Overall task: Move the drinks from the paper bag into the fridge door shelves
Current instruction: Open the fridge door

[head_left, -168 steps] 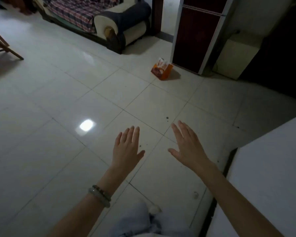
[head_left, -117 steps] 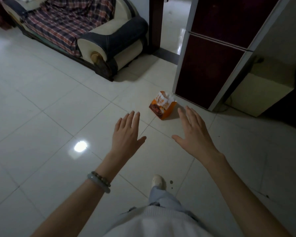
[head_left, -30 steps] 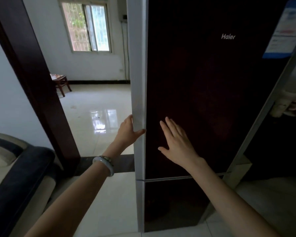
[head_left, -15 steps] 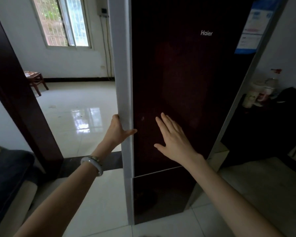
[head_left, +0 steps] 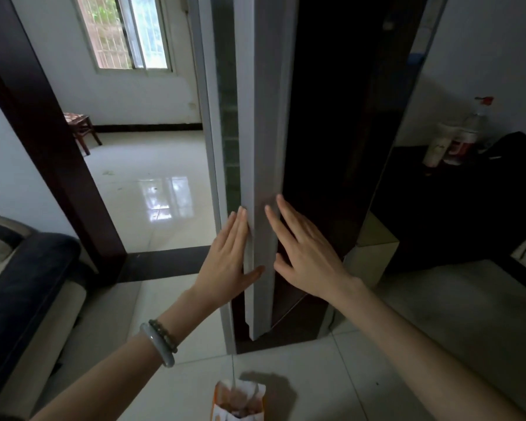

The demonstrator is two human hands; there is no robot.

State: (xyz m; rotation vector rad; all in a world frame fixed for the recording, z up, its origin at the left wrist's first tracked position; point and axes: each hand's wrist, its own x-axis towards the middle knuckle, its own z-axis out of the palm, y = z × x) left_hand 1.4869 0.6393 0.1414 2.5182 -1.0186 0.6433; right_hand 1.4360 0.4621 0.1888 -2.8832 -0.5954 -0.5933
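Observation:
The fridge's upper door (head_left: 266, 117) stands ajar, its grey edge turned toward me and a narrow gap (head_left: 230, 123) showing beside it. My left hand (head_left: 228, 259) grips that edge, fingers on the inner side and thumb across the front. Spread flat, my right hand (head_left: 304, 253) lies against the door's dark front panel (head_left: 331, 117) and holds nothing. The orange and white paper bag (head_left: 237, 399) stands on the floor tiles below my hands, at the frame's bottom edge. Its contents are hard to make out, and the door shelves are hidden.
A dark sofa arm (head_left: 27, 284) fills the left foreground beside a dark door frame (head_left: 43, 132). Through the doorway are a tiled room and a wooden stool (head_left: 79, 129). Right of the fridge are a beige box (head_left: 374, 253) and a dark counter with cups (head_left: 444, 144).
I walked from across the room to the fridge. In the last second the upper door has swung out from shut, pulled by my left hand at its edge.

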